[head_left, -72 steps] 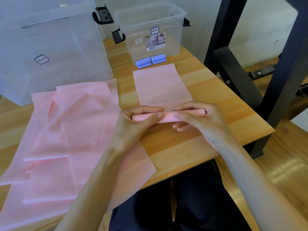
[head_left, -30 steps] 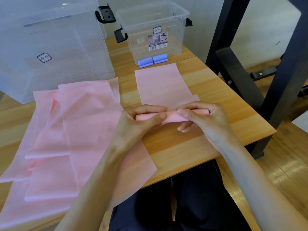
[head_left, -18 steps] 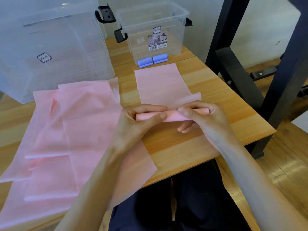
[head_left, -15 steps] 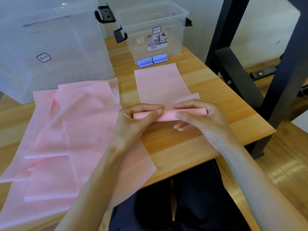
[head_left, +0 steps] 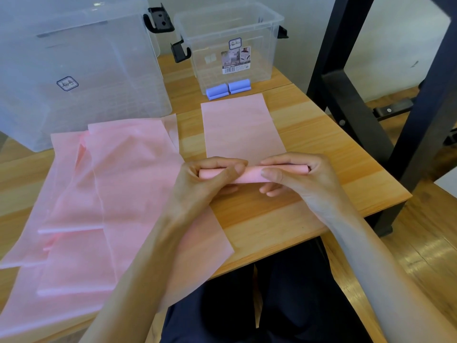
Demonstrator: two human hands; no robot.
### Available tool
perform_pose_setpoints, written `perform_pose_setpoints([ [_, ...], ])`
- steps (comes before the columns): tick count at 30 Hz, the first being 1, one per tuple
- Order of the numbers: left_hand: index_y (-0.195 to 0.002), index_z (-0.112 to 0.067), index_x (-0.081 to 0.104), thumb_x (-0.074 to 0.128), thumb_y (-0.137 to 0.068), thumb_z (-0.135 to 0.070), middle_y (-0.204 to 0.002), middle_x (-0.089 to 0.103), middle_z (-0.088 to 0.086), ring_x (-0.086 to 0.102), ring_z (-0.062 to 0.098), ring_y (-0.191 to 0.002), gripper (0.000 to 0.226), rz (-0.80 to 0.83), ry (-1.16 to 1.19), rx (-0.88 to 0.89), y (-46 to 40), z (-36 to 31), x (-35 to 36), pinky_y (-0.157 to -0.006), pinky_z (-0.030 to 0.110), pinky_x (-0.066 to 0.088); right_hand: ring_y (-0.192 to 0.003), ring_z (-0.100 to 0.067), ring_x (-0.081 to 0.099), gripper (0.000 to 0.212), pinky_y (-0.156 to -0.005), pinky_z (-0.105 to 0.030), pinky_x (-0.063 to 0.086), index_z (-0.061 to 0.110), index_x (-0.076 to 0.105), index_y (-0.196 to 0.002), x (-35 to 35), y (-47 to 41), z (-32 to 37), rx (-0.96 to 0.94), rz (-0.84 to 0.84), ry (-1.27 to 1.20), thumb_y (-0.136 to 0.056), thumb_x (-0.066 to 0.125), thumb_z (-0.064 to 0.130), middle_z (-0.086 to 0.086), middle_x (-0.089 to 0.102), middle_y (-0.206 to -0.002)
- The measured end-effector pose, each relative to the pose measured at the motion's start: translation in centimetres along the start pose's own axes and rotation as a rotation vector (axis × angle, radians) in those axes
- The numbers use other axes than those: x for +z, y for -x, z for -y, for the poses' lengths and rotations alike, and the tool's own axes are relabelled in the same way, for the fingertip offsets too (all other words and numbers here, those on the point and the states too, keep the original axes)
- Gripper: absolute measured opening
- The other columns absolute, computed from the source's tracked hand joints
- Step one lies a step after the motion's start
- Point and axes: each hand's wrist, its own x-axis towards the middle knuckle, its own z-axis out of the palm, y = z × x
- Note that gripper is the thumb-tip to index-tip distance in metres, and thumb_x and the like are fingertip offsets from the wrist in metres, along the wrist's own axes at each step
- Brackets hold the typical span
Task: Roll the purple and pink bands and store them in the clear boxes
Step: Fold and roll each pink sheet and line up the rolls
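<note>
Left to right: your large frosted clear plastic box [head_left: 74, 70] stood at ten o'clock, a small logo sticker on its front. The loose heap of pink sheet bands [head_left: 111, 194] lay below it. Your left hand [head_left: 197, 184] curled round the left end of the pink rolled band [head_left: 249, 175], thumb on top; your right hand [head_left: 304, 179] pinched its right end. The roll's long axis ran nine to three o'clock, its unrolled tail pointing to twelve. Beyond, two purple rolled bands [head_left: 228, 89] sat inside the small clear plastic box [head_left: 230, 48], labelled "Storage Box".
</note>
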Motion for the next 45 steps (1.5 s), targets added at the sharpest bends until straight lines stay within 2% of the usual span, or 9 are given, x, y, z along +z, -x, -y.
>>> perform_pose_setpoints([
  [4, -0.083, -0.027, 0.080, 0.077, -0.069, -0.027, -0.087, 0.078, -0.003, 0.070, 0.006, -0.082, 0.015, 0.019, -0.031, 0.062, 0.16, -0.06, 0.04, -0.075, 0.016, 0.052, -0.063, -0.029, 0.073, 0.025, -0.056, -0.029, 0.060, 0.008, 0.076, -0.092, 0.06, -0.04, -0.01, 0.024, -0.037, -0.026, -0.075, 0.074, 0.026, -0.012, 0.076, -0.087],
  [8, -0.089, -0.020, 0.079, 0.076, -0.070, -0.028, -0.090, 0.078, -0.002, 0.071, 0.007, -0.086, 0.020, -0.045, 0.005, 0.032, -0.07, -0.02, 0.11, -0.073, 0.016, 0.054, -0.074, -0.031, 0.075, 0.029, -0.063, -0.028, 0.061, 0.006, 0.074, -0.100, 0.05, -0.05, 0.05, 0.007, 0.013, -0.008, -0.073, 0.077, 0.017, -0.014, 0.076, -0.091],
  [14, -0.084, -0.025, 0.080, 0.077, -0.070, -0.027, -0.090, 0.078, -0.003, 0.070, 0.007, -0.088, 0.015, -0.024, -0.020, 0.037, -0.07, -0.01, -0.02, -0.080, 0.018, 0.054, -0.063, -0.029, 0.073, 0.023, -0.056, -0.028, 0.060, 0.009, 0.076, -0.094, 0.11, -0.06, -0.04, 0.019, -0.042, -0.026, -0.076, 0.074, 0.022, -0.012, 0.076, -0.089],
  [19, -0.090, -0.016, 0.079, 0.073, -0.074, -0.029, -0.094, 0.078, -0.001, 0.071, 0.010, -0.091, 0.022, -0.046, 0.029, -0.019, -0.18, 0.07, -0.17, -0.075, 0.019, 0.055, -0.076, -0.029, 0.075, 0.034, -0.066, -0.028, 0.061, 0.009, 0.072, -0.108, 0.09, -0.05, 0.00, 0.017, 0.038, 0.019, -0.075, 0.077, 0.012, -0.013, 0.076, -0.091],
  [25, -0.084, -0.026, 0.080, 0.078, -0.067, -0.026, -0.088, 0.078, -0.002, 0.070, 0.007, -0.083, 0.017, 0.014, -0.006, 0.025, 0.11, -0.15, -0.04, -0.074, 0.016, 0.053, -0.063, -0.030, 0.073, 0.023, -0.056, -0.030, 0.060, 0.007, 0.075, -0.095, 0.05, -0.06, -0.07, 0.019, -0.033, -0.012, -0.077, 0.074, 0.022, -0.014, 0.075, -0.086],
  [31, -0.090, -0.017, 0.079, 0.076, -0.069, -0.027, -0.092, 0.077, 0.002, 0.072, 0.013, -0.085, 0.023, -0.028, 0.066, -0.031, -0.15, 0.01, -0.11, -0.071, 0.020, 0.057, -0.074, -0.030, 0.075, 0.031, -0.065, -0.029, 0.061, 0.008, 0.072, -0.105, 0.03, -0.06, 0.04, 0.023, 0.036, 0.013, -0.075, 0.076, 0.015, -0.015, 0.075, -0.091],
  [37, -0.086, -0.027, 0.079, 0.079, -0.066, -0.030, -0.091, 0.077, -0.008, 0.070, 0.004, -0.087, 0.020, 0.005, -0.070, 0.057, 0.00, 0.05, 0.01, -0.077, 0.015, 0.051, -0.063, -0.029, 0.073, 0.026, -0.055, -0.030, 0.060, 0.005, 0.073, -0.094, 0.08, -0.07, -0.11, 0.035, -0.048, -0.013, -0.076, 0.074, 0.024, -0.013, 0.075, -0.085],
  [42, -0.089, -0.018, 0.079, 0.076, -0.073, -0.027, -0.092, 0.078, -0.003, 0.072, 0.008, -0.087, 0.019, -0.052, 0.003, -0.012, -0.26, 0.13, 0.00, -0.071, 0.016, 0.055, -0.080, -0.031, 0.075, 0.034, -0.067, -0.029, 0.062, 0.008, 0.071, -0.106, -0.04, -0.13, -0.06, 0.032, 0.011, -0.017, -0.074, 0.077, 0.017, -0.014, 0.075, -0.096],
  [45, -0.093, -0.017, 0.079, 0.075, -0.075, -0.028, -0.095, 0.078, 0.000, 0.072, 0.013, -0.092, 0.021, -0.037, 0.002, -0.041, -0.28, 0.24, -0.11, -0.075, 0.021, 0.057, -0.082, -0.032, 0.075, 0.029, -0.069, -0.030, 0.062, 0.005, 0.073, -0.102, -0.06, -0.12, -0.16, 0.014, 0.019, -0.009, -0.074, 0.077, 0.011, -0.015, 0.075, -0.095],
])
